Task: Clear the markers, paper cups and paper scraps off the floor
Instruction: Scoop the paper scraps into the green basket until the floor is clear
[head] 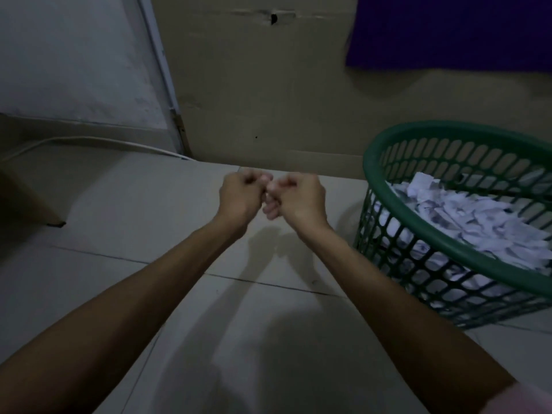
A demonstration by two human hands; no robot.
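- The paper scraps (466, 216) lay heaped inside the green basket (448, 243), white torn pieces filling it and showing through the lattice of its wall.
- The green basket stood on the tiled floor (143, 210) at the right of the view, close to the wall, tilted in the wide-angle picture, with its rim partly cut off by the right edge.
- The right hand (300, 200) was held out above the floor just left of the basket, apart from its rim, with the fingers curled into a loose fist; nothing could be seen between them, and whether a small scrap was pinched there could not be told.
- The left hand (242, 197) was raised beside it, likewise curled, its knuckles touching or almost touching those of the right hand; the dim, blurred picture did not show whether it held anything.
- Both bare forearms reached forward from the bottom corners and cast shadows on the pale tiles below.
- A beige wall (263, 94) stood behind the hands, with a small dark hole near its top.
- A dark purple cloth (454, 31) hung at the upper right.
- A white cable (98, 141) ran along the floor edge at the left, under a pale panel.
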